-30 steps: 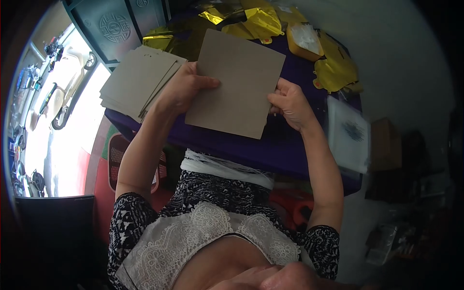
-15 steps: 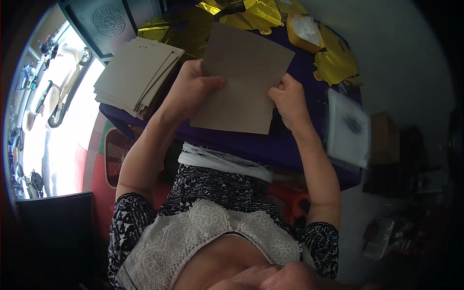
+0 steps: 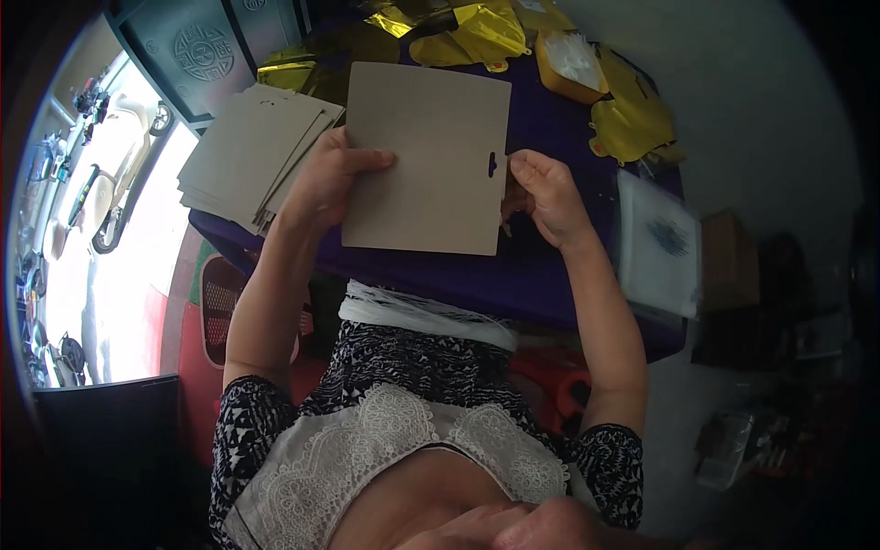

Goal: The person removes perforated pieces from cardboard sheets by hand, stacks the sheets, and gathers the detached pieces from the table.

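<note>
A grey-brown cardboard sheet [image 3: 422,165] is held up over the purple-covered table, with a small dark hanger-shaped hole near its right edge. My left hand [image 3: 335,174] grips its left side, thumb on the face. At the right edge by the hole is my right hand [image 3: 545,192], its fingers curled and thumb close to the edge; a small bit shows under the fingers, too small to make out. To the left lies a stack of similar cardboard sheets [image 3: 247,151].
Yellow foil packets [image 3: 632,119] and a yellow box [image 3: 568,69] of white items lie along the back. A clear plastic stack [image 3: 655,243] sits at the right table edge. A dark green chair back [image 3: 202,55] stands back left, a basket [image 3: 218,302] below.
The sheet has turned more upright and shifted left, and the hole at its right edge has come into view. My right hand's fingers have shifted at that edge.
</note>
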Available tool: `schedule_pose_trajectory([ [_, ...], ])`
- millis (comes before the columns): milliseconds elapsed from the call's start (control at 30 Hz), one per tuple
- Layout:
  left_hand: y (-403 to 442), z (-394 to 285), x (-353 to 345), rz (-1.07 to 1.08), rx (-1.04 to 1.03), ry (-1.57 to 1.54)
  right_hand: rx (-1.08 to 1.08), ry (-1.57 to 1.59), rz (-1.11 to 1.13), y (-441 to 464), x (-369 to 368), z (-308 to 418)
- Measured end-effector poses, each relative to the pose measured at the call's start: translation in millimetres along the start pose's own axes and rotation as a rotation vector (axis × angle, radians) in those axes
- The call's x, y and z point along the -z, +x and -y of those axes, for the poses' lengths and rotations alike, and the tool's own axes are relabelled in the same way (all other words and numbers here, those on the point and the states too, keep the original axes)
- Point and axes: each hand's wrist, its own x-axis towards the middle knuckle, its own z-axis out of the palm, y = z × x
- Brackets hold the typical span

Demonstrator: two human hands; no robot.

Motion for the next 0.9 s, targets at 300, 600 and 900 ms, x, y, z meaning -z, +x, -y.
schedule_pose_trajectory([
  [300, -2, -6, 2, 0.047, 0.032, 0.037, 0.229, -0.356, -0.104, -4, -3, -1],
  [600, -1, 0, 3, 0.057, 0.084, -0.030, 0.333, -0.455, -0.203, -9, -12, -2],
  [900, 3, 7, 1, 0.020, 0.198, -0.112, 0.540, -0.773, -0.298, -12, -19, 5],
])
